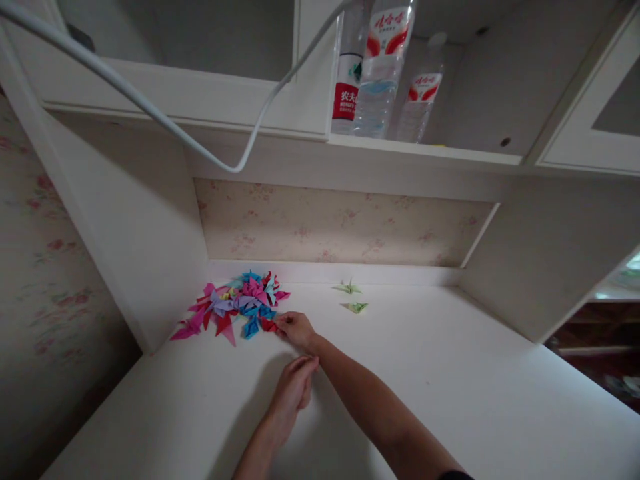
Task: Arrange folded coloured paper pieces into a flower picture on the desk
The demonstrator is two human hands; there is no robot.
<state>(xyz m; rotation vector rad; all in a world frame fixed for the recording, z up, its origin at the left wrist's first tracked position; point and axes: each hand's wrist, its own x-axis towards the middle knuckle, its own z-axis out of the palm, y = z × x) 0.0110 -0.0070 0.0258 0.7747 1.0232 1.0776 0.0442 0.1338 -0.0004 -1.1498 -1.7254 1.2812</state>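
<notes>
A pile of folded paper cranes (253, 291) in pink, blue, purple and red lies at the back left of the white desk. My right hand (296, 330) reaches to the pile's right edge, its fingers pinched on a red paper crane (269, 325). Just below it, a blue paper crane (251, 327) lies beside the red one. My left hand (295, 385) hovers nearer to me, under the right wrist, with fingers drawn together; whether anything is inside cannot be seen. Two pale green paper cranes (349, 287) (356, 307) sit apart, right of the pile.
The white desk (450, 380) has side panels left and right. Overhead, a shelf (425, 152) holds plastic bottles (383, 70), and a white cable (190, 141) hangs down in front. Flowered wallpaper (325, 223) covers the back wall.
</notes>
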